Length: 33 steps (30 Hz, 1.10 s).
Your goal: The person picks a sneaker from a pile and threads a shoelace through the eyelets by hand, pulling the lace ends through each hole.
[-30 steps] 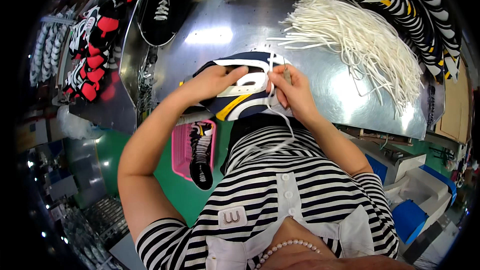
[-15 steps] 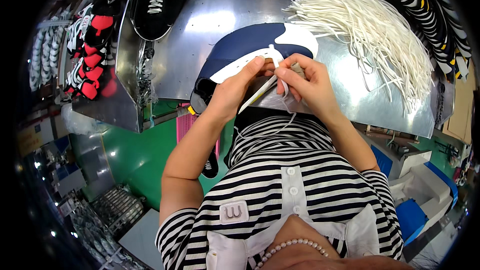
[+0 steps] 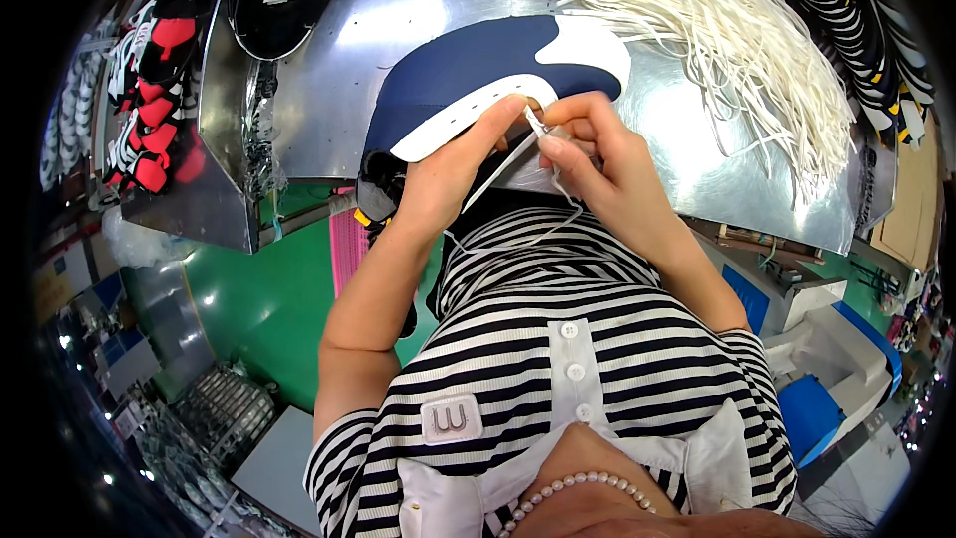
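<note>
A navy and white shoe upper point(image 3: 448, 75) lies on its side at the table's near edge, with a white eyelet strip facing me. My left hand point(image 3: 448, 174) grips this upper, its thumb on the eyelet strip and its other fingers mostly hidden behind. Close beside that thumb, my right hand point(image 3: 607, 154) pinches a flat white shoelace point(image 3: 535, 123) at the strip's front end. More of the lace hangs loosely below the fingers toward my lap. Whether the lace passes through an eyelet there cannot be made out.
A large bundle of white laces point(image 3: 717, 50) spreads over the metal table point(image 3: 398, 20) at the right. Stacked shoe uppers point(image 3: 866, 50) stand beyond it. At the left are a black laced shoe point(image 3: 279, 0) and several red, black and white uppers point(image 3: 159, 110).
The lace stood up above the eyelet strip; now its tip is between my right fingers, lower and nearer my left thumb. The whole view has shifted slightly.
</note>
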Available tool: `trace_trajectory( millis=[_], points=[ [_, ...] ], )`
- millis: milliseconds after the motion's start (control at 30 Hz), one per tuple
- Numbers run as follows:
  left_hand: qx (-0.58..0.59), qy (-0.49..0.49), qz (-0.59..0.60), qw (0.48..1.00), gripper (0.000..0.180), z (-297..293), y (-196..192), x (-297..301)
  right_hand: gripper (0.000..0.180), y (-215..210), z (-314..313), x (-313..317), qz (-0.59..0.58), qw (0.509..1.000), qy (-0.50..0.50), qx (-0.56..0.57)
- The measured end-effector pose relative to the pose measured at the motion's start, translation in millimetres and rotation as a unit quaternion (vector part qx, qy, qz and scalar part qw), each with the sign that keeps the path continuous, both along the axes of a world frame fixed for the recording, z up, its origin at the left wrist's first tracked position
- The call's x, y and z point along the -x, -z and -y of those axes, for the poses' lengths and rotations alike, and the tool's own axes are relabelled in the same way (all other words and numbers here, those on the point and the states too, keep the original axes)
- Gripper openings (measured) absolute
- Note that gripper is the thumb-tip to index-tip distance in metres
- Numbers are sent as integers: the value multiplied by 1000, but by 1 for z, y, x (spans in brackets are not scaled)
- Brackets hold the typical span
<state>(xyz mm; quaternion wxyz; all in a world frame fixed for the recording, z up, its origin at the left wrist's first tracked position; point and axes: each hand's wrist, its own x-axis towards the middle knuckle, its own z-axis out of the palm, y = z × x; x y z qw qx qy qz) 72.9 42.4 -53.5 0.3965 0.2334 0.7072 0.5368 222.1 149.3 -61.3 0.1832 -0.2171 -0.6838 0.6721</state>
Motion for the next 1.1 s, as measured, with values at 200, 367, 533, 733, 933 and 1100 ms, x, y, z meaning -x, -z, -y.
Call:
trace_trajectory(
  millis=[200, 367, 533, 733, 933, 1100],
  points=[
    [-9, 35, -1, 999, 20, 3, -2, -8, 16, -10, -6, -5, 29, 994, 28, -102],
    [-46, 22, -36, 998, 20, 6, 9, -10, 12, -2, -15, -3, -1, 990, 16, -138],
    [-53, 28, -20, 998, 20, 4, 8, -12, 12, 0, -22, -4, -11, 988, -6, -154],
    [-72, 50, -24, 996, 21, 6, 6, -11, 10, 0, -16, -4, 8, 981, 31, -190],
    [-109, 38, -146, 982, 21, 14, 19, -25, 11, -1, 1, -4, 69, 957, 64, -273],
    [-118, 125, -439, 882, 20, 12, 4, -28, 16, 2, 2, 3, 116, 910, 1, -397]
  ],
)
